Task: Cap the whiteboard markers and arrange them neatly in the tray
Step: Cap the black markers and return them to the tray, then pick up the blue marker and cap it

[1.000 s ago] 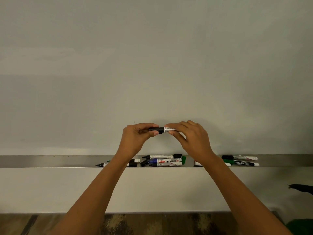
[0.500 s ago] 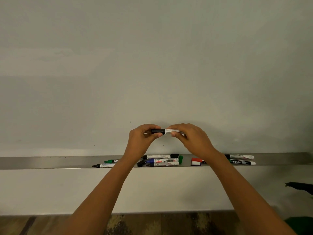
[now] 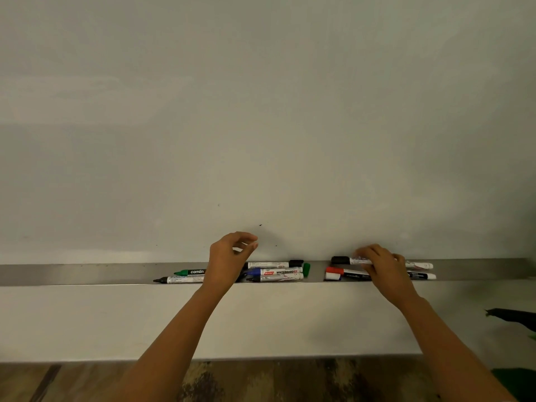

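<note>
A long metal tray point(image 3: 87, 274) runs under the whiteboard. My right hand point(image 3: 383, 268) grips a capped black marker point(image 3: 343, 260) and holds it low over the tray's right group, above a red-capped marker point(image 3: 336, 270) and a small white and blue cap point(image 3: 332, 276). My left hand point(image 3: 229, 256) hovers empty with curled, parted fingers above the middle pile. That pile has a blue marker point(image 3: 272, 272), a black-capped marker point(image 3: 272, 264) and a loose green cap point(image 3: 306, 268). To the left lie an uncapped green marker point(image 3: 193, 271) and an uncapped black marker point(image 3: 174, 280).
The whiteboard point(image 3: 261, 111) fills the upper view, with a few small dark specks. A white wall band lies below the tray, then a patterned floor point(image 3: 261, 381). A dark object point(image 3: 513, 316) juts in at the right edge, with something green below it.
Both hands held the black marker together at chest height. Now the hands have parted: the right one carried the marker down and right to the tray, and the left one let go.
</note>
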Demonstrator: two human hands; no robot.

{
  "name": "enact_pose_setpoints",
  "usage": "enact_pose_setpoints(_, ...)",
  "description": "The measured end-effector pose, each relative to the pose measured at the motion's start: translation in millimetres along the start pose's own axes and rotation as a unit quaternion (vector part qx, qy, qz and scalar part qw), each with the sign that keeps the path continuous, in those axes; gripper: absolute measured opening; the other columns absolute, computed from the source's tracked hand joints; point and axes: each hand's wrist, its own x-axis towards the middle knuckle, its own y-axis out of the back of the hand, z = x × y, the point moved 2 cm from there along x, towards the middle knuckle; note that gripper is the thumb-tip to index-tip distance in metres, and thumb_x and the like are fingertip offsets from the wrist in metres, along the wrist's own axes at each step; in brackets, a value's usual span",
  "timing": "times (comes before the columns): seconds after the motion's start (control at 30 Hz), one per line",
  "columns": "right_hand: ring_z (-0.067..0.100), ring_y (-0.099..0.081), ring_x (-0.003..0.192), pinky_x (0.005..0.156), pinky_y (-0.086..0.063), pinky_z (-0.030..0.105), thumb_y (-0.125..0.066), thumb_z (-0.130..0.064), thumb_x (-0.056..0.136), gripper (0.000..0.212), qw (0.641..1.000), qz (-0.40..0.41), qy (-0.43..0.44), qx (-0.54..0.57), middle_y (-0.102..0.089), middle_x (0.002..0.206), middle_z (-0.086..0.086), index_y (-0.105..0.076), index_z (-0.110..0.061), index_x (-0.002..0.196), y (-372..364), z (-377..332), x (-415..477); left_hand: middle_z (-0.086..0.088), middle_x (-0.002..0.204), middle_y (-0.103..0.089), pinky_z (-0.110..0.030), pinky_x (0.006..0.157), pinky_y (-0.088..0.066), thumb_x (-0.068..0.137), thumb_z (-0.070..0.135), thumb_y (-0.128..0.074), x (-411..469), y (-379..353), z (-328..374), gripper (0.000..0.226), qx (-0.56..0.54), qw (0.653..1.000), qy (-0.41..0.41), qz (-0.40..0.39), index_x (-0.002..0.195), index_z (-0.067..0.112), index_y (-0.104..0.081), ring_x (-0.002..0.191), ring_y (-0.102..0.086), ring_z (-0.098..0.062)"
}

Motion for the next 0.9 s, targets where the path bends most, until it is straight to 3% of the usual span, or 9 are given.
enact_pose_setpoints(0.23,0.031,-0.058,0.093,0.081,-0.040,0.045,-0.059,0.014,0.072,0.036,1.000,0.013,-0.012,0.005,-0.062,0.101,0.009,-0.062,-0.014,0.095,-16.2,10.9,-0.5,0.003,0.088,-0.066,0.001,0.060,-0.042,0.083,0.016,-0.065,-2.3,-2.4,-16.9,0.009,0.011,1.000,0.018,-0.007,0.090,0.013,-0.070,0.074,-0.057,-0.001)
enact_pose_setpoints(0.37,0.028,-0.057,0.085,0.072,-0.048,0.037,-0.064,0.013,0.070,0.030,0.997,0.037,0.048,0.048,-0.062,0.094,0.010,-0.066,-0.009,0.090,-16.3,-10.3,3.4,0.002,0.087,-0.065,0.000,0.057,-0.043,0.083,0.015,-0.064,-5.7,-2.6,-30.2,0.011,0.028,0.999,0.041,-0.018,0.092,0.012,-0.069,0.073,-0.057,-0.001)
enact_pose_setpoints(0.43,0.022,-0.056,0.085,0.071,-0.044,0.028,-0.067,0.002,0.076,0.025,0.991,-0.001,0.124,0.048,-0.063,0.095,0.005,-0.068,-0.014,0.095,-21.1,-26.7,2.0,0.001,0.087,-0.065,-0.003,0.057,-0.042,0.084,0.015,-0.063,-7.5,-3.0,-36.4,0.011,0.035,0.998,0.049,-0.025,0.092,0.012,-0.069,0.072,-0.057,-0.002)
enact_pose_setpoints(0.53,0.020,-0.056,0.084,0.068,-0.037,0.027,-0.070,-0.011,0.077,0.023,0.982,-0.041,0.186,-0.003,-0.063,0.094,0.001,-0.067,-0.022,0.097,-30.8,-35.1,-0.5,0.001,0.086,-0.065,-0.005,0.060,-0.040,0.084,0.015,-0.063,-10.6,-3.3,-42.0,0.010,0.041,0.997,0.049,-0.036,0.091,0.013,-0.069,0.072,-0.057,-0.001)
enact_pose_setpoints(0.9,0.019,-0.051,0.088,0.070,-0.028,0.022,-0.059,-0.017,0.087,0.012,0.984,-0.110,0.138,0.013,-0.062,0.095,0.006,-0.068,-0.015,0.093,-36.0,-41.9,13.5,0.001,0.088,-0.067,0.001,0.056,-0.042,0.085,0.018,-0.062,-9.8,-5.9,-38.5,0.011,0.031,0.997,0.052,-0.042,0.092,0.014,-0.069,0.074,-0.058,-0.005)
